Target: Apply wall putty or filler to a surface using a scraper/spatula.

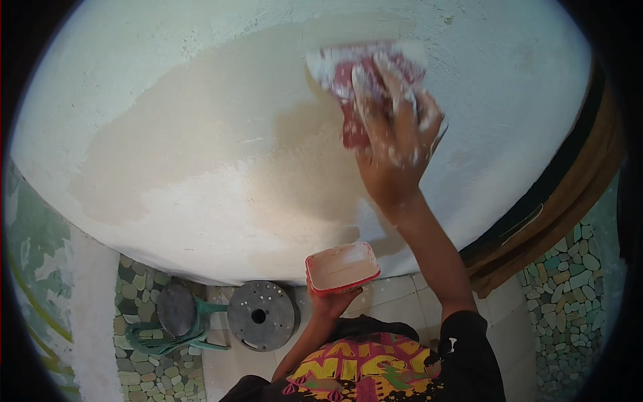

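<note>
while the right hand (395, 127) presses a red, paste-smeared flat tool (358, 87) against the wall (201, 80), its fingers lie spread and flat over the back of the tool, pinning it to the surface rather than curling round it. the tool sits high and to the right on the wall, at the upper edge of a broad beige patch (221, 167). the left hand (331, 303) is low and near the body, cupped under a small red tray (343, 268) with its fingers closed against the underside; the tray holds a pale layer of the same paste.

as a judgement of progress: the beige patch covers much of the middle of the wall, from the far left across to the tool, and looks like fresh coating. the white wall above it, to the far right and in a band along the lower edge looks uncoated, so roughly half of what shows seems done, with the upper and right parts left.

below the wall, on the pebbled floor (569, 288), a green plastic chair (175, 325) lies beside a round grey disc (261, 315) with a hole in its middle. a brown and black trim (556, 194) runs down the right side.
</note>
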Motion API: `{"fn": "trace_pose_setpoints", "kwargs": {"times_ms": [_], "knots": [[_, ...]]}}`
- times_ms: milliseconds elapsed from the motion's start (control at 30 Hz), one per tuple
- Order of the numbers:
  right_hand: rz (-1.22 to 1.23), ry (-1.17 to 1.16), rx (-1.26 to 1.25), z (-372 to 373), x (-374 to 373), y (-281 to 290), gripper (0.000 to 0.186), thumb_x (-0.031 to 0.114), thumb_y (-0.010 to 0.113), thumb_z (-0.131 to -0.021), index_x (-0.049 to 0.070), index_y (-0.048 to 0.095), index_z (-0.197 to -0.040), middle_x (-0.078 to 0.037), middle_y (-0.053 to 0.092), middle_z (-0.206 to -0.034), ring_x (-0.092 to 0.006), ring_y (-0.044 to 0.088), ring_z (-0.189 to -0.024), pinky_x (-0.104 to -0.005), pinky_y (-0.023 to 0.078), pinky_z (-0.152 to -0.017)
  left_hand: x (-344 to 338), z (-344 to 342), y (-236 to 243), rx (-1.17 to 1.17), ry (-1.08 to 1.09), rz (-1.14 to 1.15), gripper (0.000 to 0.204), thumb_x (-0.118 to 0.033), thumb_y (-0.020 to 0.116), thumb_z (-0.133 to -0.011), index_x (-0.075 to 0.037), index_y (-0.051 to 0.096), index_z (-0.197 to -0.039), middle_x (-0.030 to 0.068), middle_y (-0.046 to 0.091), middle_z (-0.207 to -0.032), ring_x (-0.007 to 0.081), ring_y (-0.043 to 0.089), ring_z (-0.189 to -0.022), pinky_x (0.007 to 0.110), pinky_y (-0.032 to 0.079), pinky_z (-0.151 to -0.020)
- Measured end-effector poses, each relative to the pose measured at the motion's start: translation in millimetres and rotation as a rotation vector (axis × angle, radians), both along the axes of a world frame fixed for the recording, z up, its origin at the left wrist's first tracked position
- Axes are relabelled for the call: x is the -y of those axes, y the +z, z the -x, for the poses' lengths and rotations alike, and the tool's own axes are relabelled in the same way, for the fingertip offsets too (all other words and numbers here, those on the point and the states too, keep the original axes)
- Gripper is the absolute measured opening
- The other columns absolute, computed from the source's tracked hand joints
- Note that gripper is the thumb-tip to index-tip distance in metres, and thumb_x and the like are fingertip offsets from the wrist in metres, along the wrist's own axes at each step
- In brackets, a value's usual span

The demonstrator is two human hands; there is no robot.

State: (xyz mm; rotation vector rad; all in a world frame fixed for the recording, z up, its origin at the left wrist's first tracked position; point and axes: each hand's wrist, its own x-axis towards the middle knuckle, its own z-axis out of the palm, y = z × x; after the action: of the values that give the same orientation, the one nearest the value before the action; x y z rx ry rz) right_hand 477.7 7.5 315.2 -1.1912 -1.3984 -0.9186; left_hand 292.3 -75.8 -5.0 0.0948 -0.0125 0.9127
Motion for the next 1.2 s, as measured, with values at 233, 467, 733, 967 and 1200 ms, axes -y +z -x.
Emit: {"fn": "trace_pose_setpoints", "kwargs": {"times_ms": [233, 467, 733, 967, 1200], "knots": [[0.028, -0.109, 0.062, -9.6, -35.8, -16.1, 0.073, -0.010, 0.066, -0.074, 0.021, 0.072, -0.139, 0.005, 0.058, -0.156, -0.0367, 0.051, -0.130, -0.0503, 0.044, -0.107, 1.1, -7.8, 7.0, -0.019, -0.006, 0.036, 0.086, -0.076, 0.042, -0.098, -0.020, 0.037, -0.163, 0.0159, 0.040, -0.166, 0.0499, 0.049, -0.143, 0.065, 0.056, -0.098], [0.139, -0.033, 0.016, 1.7, -4.1, -34.8, 0.072, -0.008, 0.066, -0.073, 0.017, 0.071, -0.140, 0.002, 0.060, -0.154, -0.0332, 0.051, -0.129, -0.0454, 0.041, -0.108, 2.0, -11.3, 6.5, -0.003, 0.008, 0.048, 0.085, -0.075, 0.041, -0.099, -0.019, 0.038, -0.163, 0.0153, 0.040, -0.167, 0.0480, 0.047, -0.145, 0.067, 0.054, -0.100], [-0.081, -0.134, 0.108, -9.1, -40.9, 3.2, 0.070, -0.007, 0.070, -0.071, 0.017, 0.073, -0.137, 0.005, 0.062, -0.151, -0.0310, 0.054, -0.124, -0.0447, 0.044, -0.103, 4.2, -18.9, 2.7, -0.048, 0.001, 0.041, 0.082, -0.074, 0.043, -0.099, -0.021, 0.039, -0.162, 0.0163, 0.040, -0.166, 0.0491, 0.049, -0.143, 0.065, 0.057, -0.096], [0.112, 0.010, 0.063, 7.7, 0.9, -32.3, 0.073, -0.007, 0.068, -0.066, 0.016, 0.074, -0.136, 0.004, 0.064, -0.148, -0.0318, 0.055, -0.120, -0.0427, 0.045, -0.099, 0.2, -19.2, -4.3, -0.012, -0.011, 0.015, 0.083, -0.074, 0.043, -0.099, -0.022, 0.037, -0.163, 0.0156, 0.039, -0.167, 0.0488, 0.048, -0.144, 0.065, 0.055, -0.099], [-0.071, -0.027, 0.222, 10.4, -39.0, 6.4, 0.049, 0.012, 0.070, -0.084, 0.013, 0.073, -0.133, 0.000, 0.067, -0.140, -0.0304, 0.059, -0.121, -0.0495, 0.043, -0.098, -1.2, -26.8, -1.0, -0.107, -0.010, 0.031, 0.088, -0.078, 0.044, -0.097, -0.022, 0.036, -0.164, 0.0149, 0.038, -0.168, 0.0481, 0.047, -0.145, 0.066, 0.054, -0.099]]}}
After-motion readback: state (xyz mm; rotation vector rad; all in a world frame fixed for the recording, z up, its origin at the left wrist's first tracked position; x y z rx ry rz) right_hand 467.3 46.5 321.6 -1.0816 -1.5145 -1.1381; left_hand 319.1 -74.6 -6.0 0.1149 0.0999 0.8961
